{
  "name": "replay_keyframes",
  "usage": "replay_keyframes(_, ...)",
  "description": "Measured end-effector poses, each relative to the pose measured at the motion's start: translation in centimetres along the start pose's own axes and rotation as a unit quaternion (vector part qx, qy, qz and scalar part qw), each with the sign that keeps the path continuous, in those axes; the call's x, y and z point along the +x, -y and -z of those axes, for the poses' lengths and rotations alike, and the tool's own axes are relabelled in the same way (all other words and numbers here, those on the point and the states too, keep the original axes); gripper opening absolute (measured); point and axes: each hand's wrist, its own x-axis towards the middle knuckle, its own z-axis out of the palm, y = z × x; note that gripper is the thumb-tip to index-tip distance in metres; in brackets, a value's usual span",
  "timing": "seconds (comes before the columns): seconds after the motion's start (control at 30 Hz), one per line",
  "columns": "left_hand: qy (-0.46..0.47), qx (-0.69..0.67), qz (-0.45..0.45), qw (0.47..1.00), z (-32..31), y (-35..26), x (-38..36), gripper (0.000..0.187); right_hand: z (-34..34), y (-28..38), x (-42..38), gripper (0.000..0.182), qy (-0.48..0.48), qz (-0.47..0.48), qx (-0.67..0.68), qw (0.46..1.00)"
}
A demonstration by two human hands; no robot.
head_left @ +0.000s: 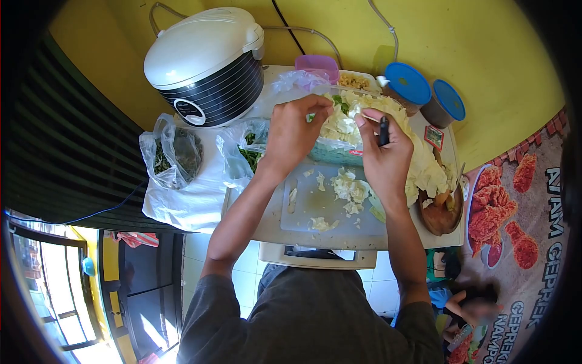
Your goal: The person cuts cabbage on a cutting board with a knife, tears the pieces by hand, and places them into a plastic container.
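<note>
My left hand (296, 130) is closed, its thumb and fingertips pinched together over a clear plastic container (332, 154); what they hold, if anything, is hidden. In my right hand (389, 155), the fingers are wrapped round a black handle (384, 131) like a knife's, with no blade visible. A pale piece of cabbage (356, 112) shows by the right thumb and forefinger. Torn cabbage leaves (394, 112) heap in the container and spill down its right side. Below the hands lies a pale cutting board (303, 215) with a clump of cabbage (350, 187) and scraps.
A rice cooker (209, 67) stands at the back left. Bags of greens (171, 151) sit before it. Blue-lidded tubs (408, 84), a pink container (318, 65) and a wooden mortar (439, 215) are around. A person (464, 309) is low at the right.
</note>
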Motion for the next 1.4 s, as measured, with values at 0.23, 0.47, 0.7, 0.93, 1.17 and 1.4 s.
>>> replay_keyframes(0.23, 0.013, 0.101, -0.104, 0.989, 0.2, -0.6, -0.9, 0.021, 0.8, -0.9, -1.0, 0.022, 0.044, 0.022, 0.02, 0.999)
replay_keyframes(0.47, 0.109, 0.189, -0.128, 0.968, 0.8, 0.8, -1.7, 0.032, 3.0, -0.1, -3.2, 0.026, 0.078, -0.042, 0.08, 0.993)
replay_keyframes(0.7, -0.009, 0.097, -0.106, 0.99, 2.7, 0.1, -6.0, 0.028, 5.8, -2.6, -7.7, 0.022, 0.221, -0.079, 0.019, 0.972)
replay_keyframes(0.93, 0.239, 0.202, 0.039, 0.949, 4.0, 2.2, -12.8, 0.026, 4.6, -3.0, -11.5, 0.029, 0.34, -0.129, -0.067, 0.929)
replay_keyframes(1.17, 0.22, 0.067, 0.13, 0.965, 4.6, 2.1, -13.1, 0.022, 3.0, -4.9, -11.9, 0.023, 0.31, 0.003, -0.07, 0.948)
replay_keyframes(1.4, 0.264, 0.126, 0.167, 0.942, 8.3, 1.4, -13.4, 0.017, 2.9, -3.6, -9.5, 0.016, 0.271, -0.16, -0.021, 0.949)
